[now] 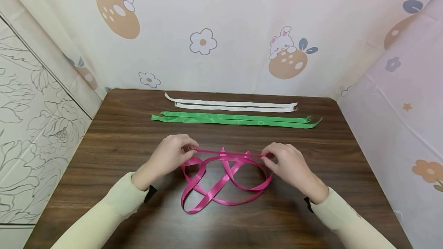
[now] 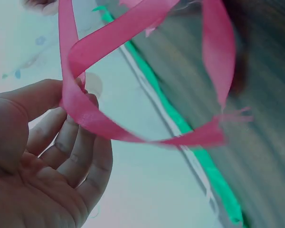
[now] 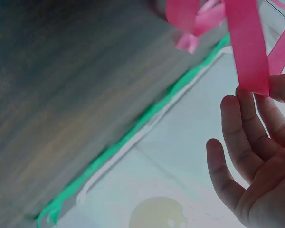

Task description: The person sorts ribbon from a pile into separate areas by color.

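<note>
A long pink satin ribbon (image 1: 219, 183) lies in loose loops on the dark wooden table, with one stretch drawn straight between the two hands. My left hand (image 1: 171, 153) pinches it between thumb and fingertips at the left end of that stretch. In the left wrist view, a frayed ribbon end hangs off to the right of the left hand (image 2: 52, 147). At the other end of the stretch, my right hand (image 1: 287, 162) pinches the ribbon. The right wrist view shows the ribbon folded at the thumb and index finger of the right hand (image 3: 261, 147), the other fingers spread.
Beyond the hands, green ribbons (image 1: 228, 119) lie lengthwise across the table (image 1: 121, 126). Behind them run white ribbons (image 1: 235, 106), close to the table's back edge. A patterned curtain (image 1: 238, 18) hangs behind the table and at its right side; a floral panel (image 1: 38, 99) stands left.
</note>
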